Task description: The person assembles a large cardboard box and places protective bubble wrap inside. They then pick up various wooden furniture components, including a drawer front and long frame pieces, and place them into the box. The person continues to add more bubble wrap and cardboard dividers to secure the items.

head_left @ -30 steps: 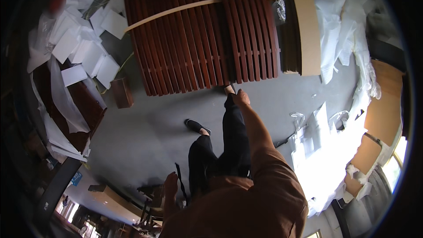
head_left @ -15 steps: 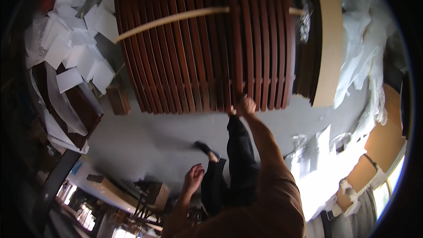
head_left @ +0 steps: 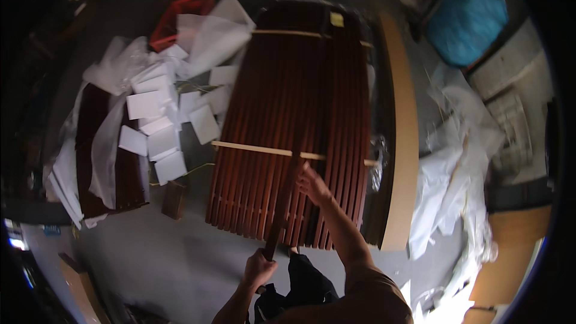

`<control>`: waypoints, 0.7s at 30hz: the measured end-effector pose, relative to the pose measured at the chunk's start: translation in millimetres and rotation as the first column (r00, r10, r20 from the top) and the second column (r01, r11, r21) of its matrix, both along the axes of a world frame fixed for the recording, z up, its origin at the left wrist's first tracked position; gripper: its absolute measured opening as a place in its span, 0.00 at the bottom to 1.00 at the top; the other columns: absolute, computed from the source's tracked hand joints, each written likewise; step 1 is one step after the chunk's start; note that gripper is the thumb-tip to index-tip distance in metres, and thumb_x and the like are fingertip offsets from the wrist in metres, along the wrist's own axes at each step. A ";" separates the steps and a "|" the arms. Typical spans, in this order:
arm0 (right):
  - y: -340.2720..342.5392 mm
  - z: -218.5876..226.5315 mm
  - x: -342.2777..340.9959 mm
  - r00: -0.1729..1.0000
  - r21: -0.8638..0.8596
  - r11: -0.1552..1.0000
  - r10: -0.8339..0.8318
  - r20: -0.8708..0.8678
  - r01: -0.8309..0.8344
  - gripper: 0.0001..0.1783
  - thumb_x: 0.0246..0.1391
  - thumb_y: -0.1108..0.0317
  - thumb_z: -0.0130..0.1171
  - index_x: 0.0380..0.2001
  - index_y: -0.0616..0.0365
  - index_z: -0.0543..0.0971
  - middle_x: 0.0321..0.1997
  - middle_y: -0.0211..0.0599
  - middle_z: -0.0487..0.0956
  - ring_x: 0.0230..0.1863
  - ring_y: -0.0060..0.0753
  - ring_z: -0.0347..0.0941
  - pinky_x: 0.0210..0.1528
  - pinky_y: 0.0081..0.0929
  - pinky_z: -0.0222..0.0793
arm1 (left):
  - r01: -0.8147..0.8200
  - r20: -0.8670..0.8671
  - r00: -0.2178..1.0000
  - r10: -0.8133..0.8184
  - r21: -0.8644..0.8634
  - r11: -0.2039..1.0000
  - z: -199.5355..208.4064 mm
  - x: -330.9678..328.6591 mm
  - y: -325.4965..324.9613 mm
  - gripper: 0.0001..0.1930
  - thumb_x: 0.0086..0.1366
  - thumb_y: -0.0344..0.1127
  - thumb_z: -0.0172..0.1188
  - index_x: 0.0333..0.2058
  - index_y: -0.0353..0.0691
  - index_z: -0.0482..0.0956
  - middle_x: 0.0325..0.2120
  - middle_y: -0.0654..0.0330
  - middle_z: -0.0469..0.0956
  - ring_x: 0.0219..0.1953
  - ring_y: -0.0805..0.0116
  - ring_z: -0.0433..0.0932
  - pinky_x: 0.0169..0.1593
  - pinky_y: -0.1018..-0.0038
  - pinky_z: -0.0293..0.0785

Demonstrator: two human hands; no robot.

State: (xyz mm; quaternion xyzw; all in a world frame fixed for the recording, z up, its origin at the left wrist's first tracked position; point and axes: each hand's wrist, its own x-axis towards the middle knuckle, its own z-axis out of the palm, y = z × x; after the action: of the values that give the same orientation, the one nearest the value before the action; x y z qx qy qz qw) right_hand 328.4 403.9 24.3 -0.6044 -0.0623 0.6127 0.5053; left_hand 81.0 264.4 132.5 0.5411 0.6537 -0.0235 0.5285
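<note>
My left hand (head_left: 259, 269) is closed round the near end of a long reddish-brown wooden slat (head_left: 279, 219). The slat slants up and away over a row of similar dark slats (head_left: 240, 195) laid side by side. Just right of the slat, my right hand (head_left: 313, 185) reaches over the row with its fingers stretched out. Whether its fingertips touch the slat I cannot tell. A pale wooden strip (head_left: 252, 148) runs crosswise over the row, and another strip (head_left: 285, 33) lies farther off. At the far end is a small yellow label (head_left: 336, 20).
Right of the row stands a long tan board (head_left: 401, 144), with crumpled white wrapping (head_left: 447, 174) beyond it. White foam pieces (head_left: 162, 141), a red crate (head_left: 180, 18) and a small brown block (head_left: 173, 200) are on the left. A blue bag (head_left: 468, 18) sits far right.
My left hand has come forward from beside my body and now grips a slat's near end. My right hand has left the near ends, moved farther over the row and opened. The view has shifted.
</note>
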 end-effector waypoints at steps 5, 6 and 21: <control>55.5 49.1 -69.9 0.981 0.111 0.988 0.122 -0.148 -0.106 0.15 0.52 0.60 0.49 0.16 0.55 0.70 0.12 0.33 0.68 0.15 0.28 0.66 0.20 0.26 0.62 | -0.032 -0.198 0.979 0.038 0.033 0.999 95.1 -58.1 -59.0 0.18 0.48 0.39 0.57 0.33 0.31 0.70 0.26 0.42 0.77 0.34 0.42 0.76 0.39 0.57 0.72; 25.5 63.9 -92.8 0.919 0.301 0.872 0.337 0.204 -0.387 0.16 0.52 0.60 0.47 0.15 0.57 0.70 0.13 0.34 0.69 0.16 0.30 0.68 0.22 0.28 0.65 | -0.048 -0.236 0.970 0.051 0.017 0.999 102.1 -78.5 -81.9 0.18 0.48 0.40 0.57 0.33 0.31 0.70 0.26 0.42 0.77 0.34 0.42 0.76 0.39 0.57 0.73; -316.2 189.3 -396.2 0.298 0.188 0.518 0.712 -0.637 -0.835 0.12 0.47 0.62 0.56 0.28 0.58 0.68 0.30 0.42 0.72 0.35 0.39 0.68 0.46 0.39 0.63 | -0.793 -0.424 0.462 0.779 0.196 0.577 109.3 -174.6 -552.6 0.18 0.43 0.43 0.61 0.31 0.41 0.69 0.29 0.54 0.74 0.38 0.54 0.74 0.40 0.63 0.69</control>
State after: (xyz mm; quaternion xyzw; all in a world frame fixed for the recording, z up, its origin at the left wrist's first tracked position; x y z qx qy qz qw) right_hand -67.9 87.7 213.6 -0.2885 -0.1132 0.9477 0.0758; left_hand -93.6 -288.2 241.8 0.1487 0.9342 0.0832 0.3134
